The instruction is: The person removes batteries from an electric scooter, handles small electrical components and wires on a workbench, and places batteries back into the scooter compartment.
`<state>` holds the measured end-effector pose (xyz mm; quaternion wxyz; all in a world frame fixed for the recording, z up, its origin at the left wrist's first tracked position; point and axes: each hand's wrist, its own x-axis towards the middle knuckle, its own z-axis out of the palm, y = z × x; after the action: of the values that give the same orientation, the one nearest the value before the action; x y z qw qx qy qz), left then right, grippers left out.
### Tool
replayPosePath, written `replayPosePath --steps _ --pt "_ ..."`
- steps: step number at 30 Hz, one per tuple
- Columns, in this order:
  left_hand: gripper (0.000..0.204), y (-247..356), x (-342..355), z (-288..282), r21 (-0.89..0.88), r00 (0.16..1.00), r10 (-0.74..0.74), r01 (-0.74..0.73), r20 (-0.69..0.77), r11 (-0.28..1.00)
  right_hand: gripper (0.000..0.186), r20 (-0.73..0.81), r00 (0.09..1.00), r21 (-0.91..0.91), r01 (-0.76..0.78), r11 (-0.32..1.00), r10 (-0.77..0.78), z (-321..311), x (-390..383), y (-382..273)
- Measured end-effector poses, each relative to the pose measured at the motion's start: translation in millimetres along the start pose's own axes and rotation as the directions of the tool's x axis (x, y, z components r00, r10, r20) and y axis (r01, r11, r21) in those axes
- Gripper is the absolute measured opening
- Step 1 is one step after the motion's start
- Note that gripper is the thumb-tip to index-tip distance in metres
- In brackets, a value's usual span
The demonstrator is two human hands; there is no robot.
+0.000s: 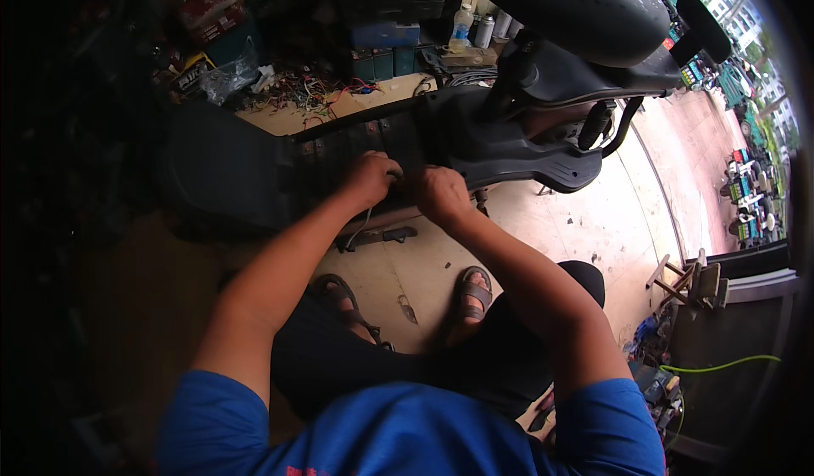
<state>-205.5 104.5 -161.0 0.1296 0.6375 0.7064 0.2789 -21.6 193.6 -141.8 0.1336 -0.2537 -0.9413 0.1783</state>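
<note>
A black scooter lies across my view. My left hand is closed at the near edge of its floorboard section, with something small and dark at the fingertips; a pale cable hangs beneath it. Just to its right my right hand is closed by the same edge, its fingertips turned away, so what it grips is hidden. Metal fittings show along the floorboard. The handlebar and seat-like black parts rise at the top right.
Tangled wires, boxes, bottles and spray cans lie beyond the scooter. My sandalled feet are below it. A wooden stool and green hose are at right, by an opening showing parked vehicles outside.
</note>
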Motion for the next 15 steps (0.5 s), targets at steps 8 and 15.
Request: replayPosePath --steps 8,15 --pt "0.016 2.0 0.9 1.0 0.016 1.000 -0.019 0.019 0.009 1.000 0.015 -0.032 0.998 -0.078 -0.059 0.995 0.056 -22.7 -7.3 13.7" --pt "0.013 1.6 2.0 2.4 0.008 1.000 0.005 -0.005 -0.004 1.000 0.024 -0.042 0.979 -0.089 0.193 0.977 -0.197 -10.1 -13.3 13.2"
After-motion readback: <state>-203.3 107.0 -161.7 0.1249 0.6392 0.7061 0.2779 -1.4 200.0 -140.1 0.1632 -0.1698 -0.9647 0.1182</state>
